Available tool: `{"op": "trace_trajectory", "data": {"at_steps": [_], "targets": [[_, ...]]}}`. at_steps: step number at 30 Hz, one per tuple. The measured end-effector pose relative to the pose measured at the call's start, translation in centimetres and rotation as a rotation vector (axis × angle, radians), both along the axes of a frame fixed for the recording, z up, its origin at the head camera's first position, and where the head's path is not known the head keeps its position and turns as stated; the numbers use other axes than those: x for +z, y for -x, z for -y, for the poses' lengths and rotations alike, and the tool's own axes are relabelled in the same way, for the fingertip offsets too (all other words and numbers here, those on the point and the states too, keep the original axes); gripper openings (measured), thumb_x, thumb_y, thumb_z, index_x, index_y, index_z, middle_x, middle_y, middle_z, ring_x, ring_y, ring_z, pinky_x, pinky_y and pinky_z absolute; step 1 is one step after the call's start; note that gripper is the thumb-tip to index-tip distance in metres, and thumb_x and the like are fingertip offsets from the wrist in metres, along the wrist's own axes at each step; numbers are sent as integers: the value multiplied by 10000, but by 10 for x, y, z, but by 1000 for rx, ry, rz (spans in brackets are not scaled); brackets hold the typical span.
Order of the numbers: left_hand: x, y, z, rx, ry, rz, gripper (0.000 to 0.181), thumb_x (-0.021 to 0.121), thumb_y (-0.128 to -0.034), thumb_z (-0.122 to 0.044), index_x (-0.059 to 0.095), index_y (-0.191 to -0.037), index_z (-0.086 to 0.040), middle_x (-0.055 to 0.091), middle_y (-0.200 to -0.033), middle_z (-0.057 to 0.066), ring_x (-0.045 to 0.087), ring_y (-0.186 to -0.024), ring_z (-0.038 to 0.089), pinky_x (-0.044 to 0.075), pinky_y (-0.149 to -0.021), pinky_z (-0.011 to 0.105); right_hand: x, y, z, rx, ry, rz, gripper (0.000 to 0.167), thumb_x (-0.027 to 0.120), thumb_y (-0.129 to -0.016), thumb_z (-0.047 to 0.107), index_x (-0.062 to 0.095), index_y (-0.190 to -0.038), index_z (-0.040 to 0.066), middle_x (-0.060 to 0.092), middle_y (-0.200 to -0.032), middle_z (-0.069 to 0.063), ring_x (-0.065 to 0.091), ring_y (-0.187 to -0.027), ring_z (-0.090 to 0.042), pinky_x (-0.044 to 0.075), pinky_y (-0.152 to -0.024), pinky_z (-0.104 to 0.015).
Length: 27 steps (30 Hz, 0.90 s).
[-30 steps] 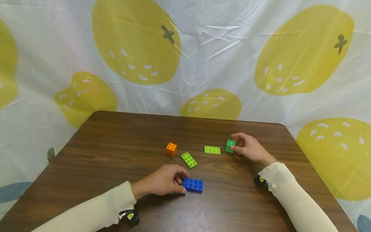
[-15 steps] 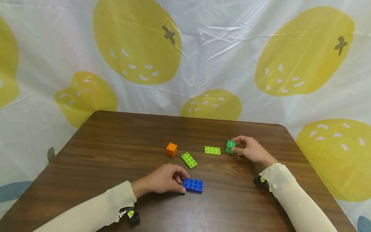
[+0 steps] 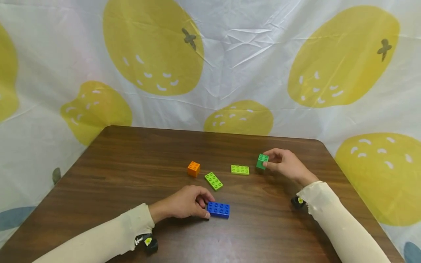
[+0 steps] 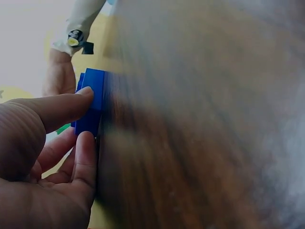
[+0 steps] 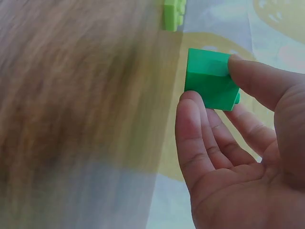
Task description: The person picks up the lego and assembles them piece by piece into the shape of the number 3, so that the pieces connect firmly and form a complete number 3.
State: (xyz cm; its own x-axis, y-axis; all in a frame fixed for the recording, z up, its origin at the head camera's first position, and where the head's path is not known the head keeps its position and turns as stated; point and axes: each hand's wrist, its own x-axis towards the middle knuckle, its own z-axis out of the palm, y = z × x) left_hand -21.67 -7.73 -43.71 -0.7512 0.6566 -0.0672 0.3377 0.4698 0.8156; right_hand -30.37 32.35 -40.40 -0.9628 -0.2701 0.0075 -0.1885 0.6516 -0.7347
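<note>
Found green block (image 3: pixel 262 161) pinched between thumb and fingertips of right hand (image 3: pixel 289 166), studs upward; per right wrist view, apparently held just clear of table (image 3: pixel 138 153). Found blue brick (image 3: pixel 219 209) at fingertips of left hand (image 3: pixel 185 202), with thumb at near corner and a finger at far corner of closest end; judged a light pinch on that end, with no sign of lift. Noted slanted lime brick (image 3: pixel 213 181) lying flat just beyond left fingertips, and orange block (image 3: pixel 193 169) farther out beyond left knuckles. Noted straight lime brick (image 3: pixel 240 170) just left of right fingertips, apart from green block. Judge step in hand to be early pickup on right side, steadying on left; see green block and blue brick well apart. Judge next move to call for firm, level pinch on green block, steady hold on blue brick, and enough height to pass over straight lime brick if carried toward left fingers. Caution against brushing it with right fingertips. Cannot tell pressure of either pinch.
</note>
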Motion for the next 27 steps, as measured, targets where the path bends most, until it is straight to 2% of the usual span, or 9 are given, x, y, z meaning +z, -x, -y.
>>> {"op": "trace_trajectory", "data": {"at_steps": [9,27], "targets": [[-3,0,2,4,16,12,346,915,-829,-173,750,-1133,-164,687,-998,-54,621,-908,105,524,-785,221,10,-4,7,37,-13,-56,443,811,-952,322,690,-1306,87,752,-1103,-118,736,-949,-204,570,-813,-323],[0,-2,0,-3,0,-1,352,918,-821,-165,752,-1128,-120,698,-1007,-23,619,-910,125,516,-787,219,27,-25,30,78,-9,-71,400,833,-931,317,725,-1260,117,770,-1016,-71,725,-894,-199,568,-780,-319]]}}
